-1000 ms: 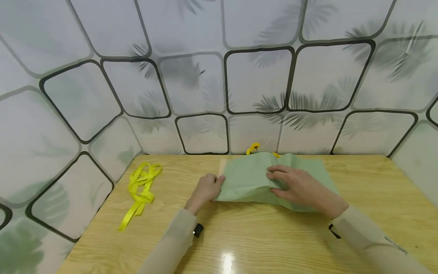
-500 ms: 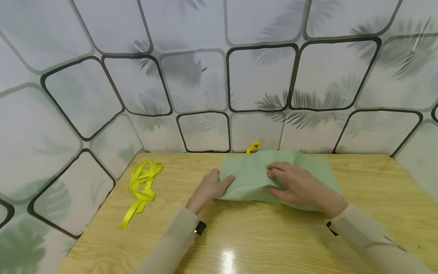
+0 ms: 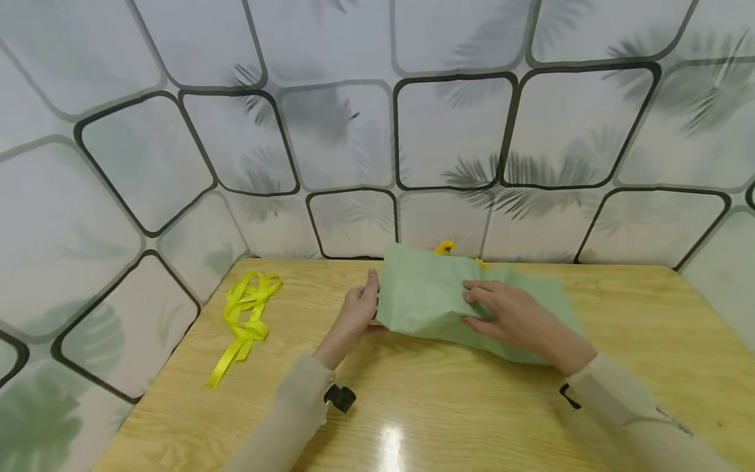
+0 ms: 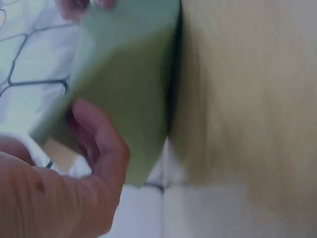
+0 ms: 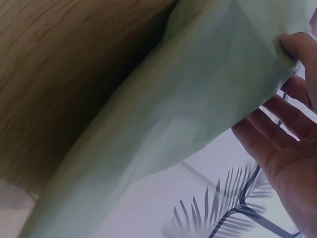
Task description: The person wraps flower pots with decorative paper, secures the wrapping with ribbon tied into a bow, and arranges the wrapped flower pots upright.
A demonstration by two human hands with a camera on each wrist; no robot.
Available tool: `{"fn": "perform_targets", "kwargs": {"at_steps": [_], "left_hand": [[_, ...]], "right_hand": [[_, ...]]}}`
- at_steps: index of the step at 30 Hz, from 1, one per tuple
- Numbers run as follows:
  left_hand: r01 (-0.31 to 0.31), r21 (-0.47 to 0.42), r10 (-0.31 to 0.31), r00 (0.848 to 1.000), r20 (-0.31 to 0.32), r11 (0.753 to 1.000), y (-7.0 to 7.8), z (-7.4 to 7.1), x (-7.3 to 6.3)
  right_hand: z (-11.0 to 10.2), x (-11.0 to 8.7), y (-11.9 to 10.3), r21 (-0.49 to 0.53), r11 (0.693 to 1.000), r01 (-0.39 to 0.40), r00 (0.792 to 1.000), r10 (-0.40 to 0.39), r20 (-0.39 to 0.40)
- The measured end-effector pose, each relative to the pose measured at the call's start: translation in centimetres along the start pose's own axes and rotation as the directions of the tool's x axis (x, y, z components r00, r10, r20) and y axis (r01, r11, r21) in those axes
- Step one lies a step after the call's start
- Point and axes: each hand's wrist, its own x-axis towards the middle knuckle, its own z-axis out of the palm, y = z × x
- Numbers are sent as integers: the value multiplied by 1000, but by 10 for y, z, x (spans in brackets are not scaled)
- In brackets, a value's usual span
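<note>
A sheet of pale green wrapping paper lies folded over near the back of the table, its left end raised. Yellow flowers peek out behind its far edge; the rest of them is hidden. My left hand is at the paper's left end, thumb pointing up. In the left wrist view, bent fingers touch the paper while the thumb stays apart from it. My right hand rests on the middle of the paper, fingers spread. In the right wrist view, its thumb presses at a crease.
A loose tangle of yellow ribbon lies on the table's left side. The wooden table meets a patterned wall covering at the back and left. Small black devices are strapped at both wrists.
My left hand has gone from gripping the paper's left edge, to thumb on top, to thumb up beside it. That end has risen. The right hand has stayed nearly still.
</note>
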Motion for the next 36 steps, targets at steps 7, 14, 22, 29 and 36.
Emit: {"fn": "perform_targets", "kwargs": {"at_steps": [7, 14, 22, 29, 36], "left_hand": [[188, -431, -176, 982, 66, 883, -23, 20, -45], [263, -468, -211, 964, 161, 844, -15, 72, -54], [150, -511, -275, 945, -176, 846, -12, 114, -39], [77, -520, -226, 946, -231, 851, -13, 117, -34], [64, -578, -211, 959, -190, 813, -10, 112, -27]], "right_hand": [[3, 0, 1, 3, 1000, -5, 1000, 6, -26], [1, -2, 3, -20, 1000, 5, 998, -6, -64], [5, -1, 2, 4, 1000, 31, 996, -30, -86], [3, 0, 0, -12, 999, 30, 996, -31, -89], [5, 1, 0, -62, 997, 50, 996, -55, -73]]}}
